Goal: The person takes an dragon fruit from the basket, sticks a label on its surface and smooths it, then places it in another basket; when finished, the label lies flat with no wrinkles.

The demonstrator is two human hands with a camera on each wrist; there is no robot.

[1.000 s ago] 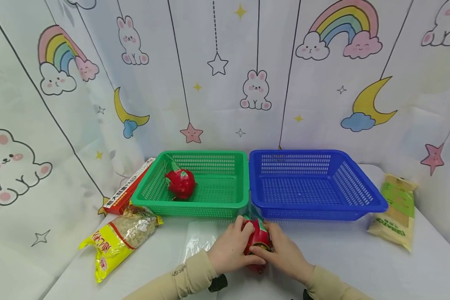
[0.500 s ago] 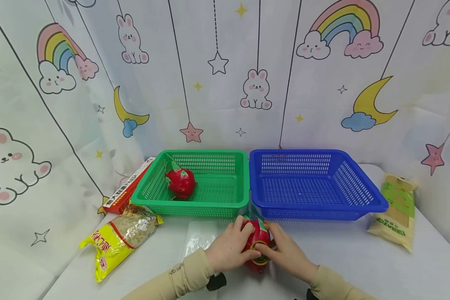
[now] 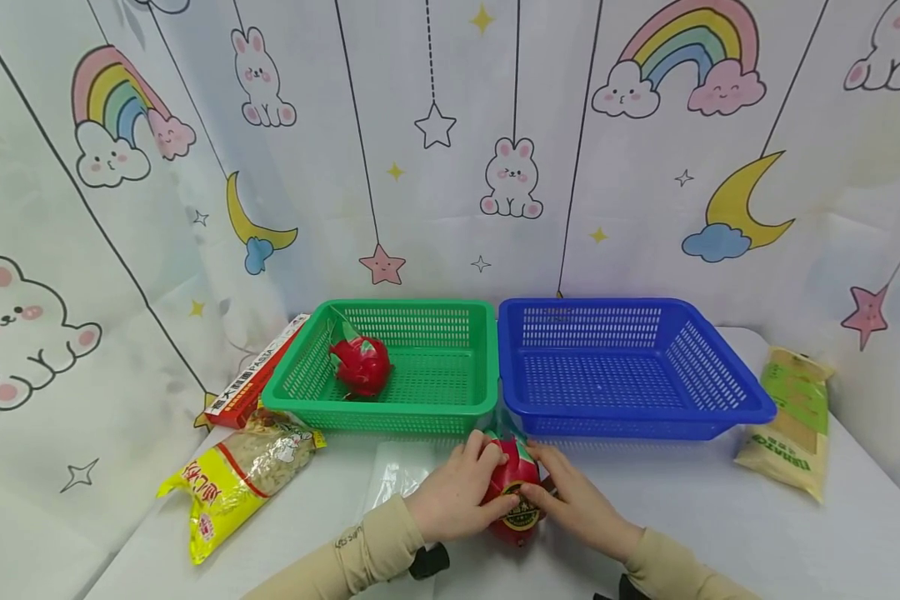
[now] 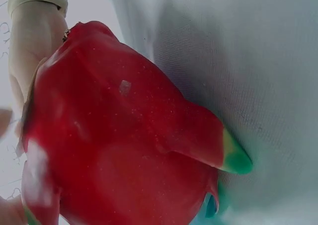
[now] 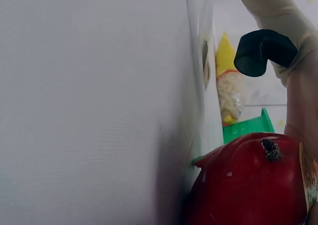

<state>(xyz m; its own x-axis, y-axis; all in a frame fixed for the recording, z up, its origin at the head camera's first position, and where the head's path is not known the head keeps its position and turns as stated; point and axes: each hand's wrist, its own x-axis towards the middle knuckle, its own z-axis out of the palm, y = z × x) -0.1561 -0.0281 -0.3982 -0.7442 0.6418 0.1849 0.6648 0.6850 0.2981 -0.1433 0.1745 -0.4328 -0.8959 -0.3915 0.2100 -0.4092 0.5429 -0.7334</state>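
Note:
Between my two hands, on the white table just in front of the baskets, sits a red dragon fruit (image 3: 513,467) with green-tipped scales. A round black-and-gold sticker (image 3: 521,507) shows on its near side. My left hand (image 3: 453,496) grips the fruit from the left, its thumb at the sticker's edge. From the right my right hand (image 3: 581,504) holds it, thumb on the sticker and fingers along the side. The left wrist view shows the fruit's red skin and a green-tipped scale close up. Another dragon fruit (image 3: 363,367) lies in the green basket (image 3: 382,410).
Right of the green basket stands a blue basket (image 3: 630,421). A yellow snack bag (image 3: 243,483) and a red pasta box (image 3: 255,379) lie at the left, a beige-green packet (image 3: 787,425) at the right. Clear plastic film (image 3: 401,471) lies beside my left hand.
My right thumb has shifted up and right on the fruit, and the sticker's face has come into view. My right hand has moved slightly right; the left hand has barely moved.

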